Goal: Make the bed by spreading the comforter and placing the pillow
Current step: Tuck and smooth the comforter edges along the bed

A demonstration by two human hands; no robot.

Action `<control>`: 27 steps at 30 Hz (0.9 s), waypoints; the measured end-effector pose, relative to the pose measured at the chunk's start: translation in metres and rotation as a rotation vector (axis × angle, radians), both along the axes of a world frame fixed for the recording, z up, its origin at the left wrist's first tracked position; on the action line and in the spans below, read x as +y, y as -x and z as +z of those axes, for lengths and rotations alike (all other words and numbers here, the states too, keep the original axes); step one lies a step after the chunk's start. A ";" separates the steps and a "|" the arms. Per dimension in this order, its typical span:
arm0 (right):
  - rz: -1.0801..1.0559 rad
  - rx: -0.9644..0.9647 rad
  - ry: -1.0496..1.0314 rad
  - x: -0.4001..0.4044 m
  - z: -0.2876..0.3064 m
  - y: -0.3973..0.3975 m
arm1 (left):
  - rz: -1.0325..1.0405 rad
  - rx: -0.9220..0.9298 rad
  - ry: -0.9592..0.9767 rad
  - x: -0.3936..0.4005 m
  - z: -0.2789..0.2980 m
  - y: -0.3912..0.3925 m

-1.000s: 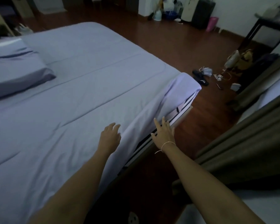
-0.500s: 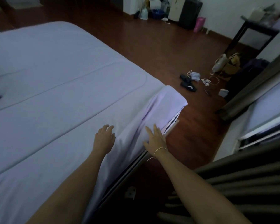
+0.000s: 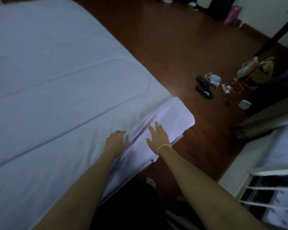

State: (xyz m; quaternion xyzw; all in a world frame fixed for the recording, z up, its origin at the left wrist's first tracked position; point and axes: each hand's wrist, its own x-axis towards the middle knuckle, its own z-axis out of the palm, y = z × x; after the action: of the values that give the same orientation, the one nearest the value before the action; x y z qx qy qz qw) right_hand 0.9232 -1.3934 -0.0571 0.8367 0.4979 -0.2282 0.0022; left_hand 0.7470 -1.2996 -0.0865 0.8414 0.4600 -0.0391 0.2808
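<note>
— What are the hands doing?

— The right hand (image 3: 158,136), just right of the frame's centre, lies flat with fingers spread apart, palm down on the part of the comforter (image 3: 60,90) that hangs over the bed's near corner. A thin bracelet (image 3: 163,146) circles that wrist.

— And the other one?

— The left hand (image 3: 115,142) sits just left of it, close but not touching. Its fingers are curled loosely onto the comforter's top surface at the fold along the bed edge. Whether they pinch the cloth I cannot tell.

— Where does the comforter lie from there?

— It spreads from under both hands across the whole left half of the frame, up to the upper left, mostly smooth with long seams. The draped corner (image 3: 176,117) ends just above and right of the right hand.

— Beyond the bed?

— Dark wooden floor (image 3: 156,47), with black sandals (image 3: 204,89) and small clutter in the right middle of the frame.
</note>
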 end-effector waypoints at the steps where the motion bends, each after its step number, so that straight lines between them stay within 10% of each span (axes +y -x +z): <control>1: 0.027 0.006 0.021 0.005 -0.005 -0.012 | 0.025 0.020 0.043 -0.002 -0.005 -0.010; 27: 0.747 -0.077 0.198 0.026 -0.066 -0.144 | 0.181 0.102 0.534 -0.092 -0.024 -0.066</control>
State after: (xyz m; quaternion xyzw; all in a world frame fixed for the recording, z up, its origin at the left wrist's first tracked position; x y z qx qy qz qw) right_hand 1.0670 -1.3670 -0.1232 0.6016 0.7433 -0.2270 0.1845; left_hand 0.8129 -1.3916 -0.1110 0.6900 0.5204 -0.1761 0.4713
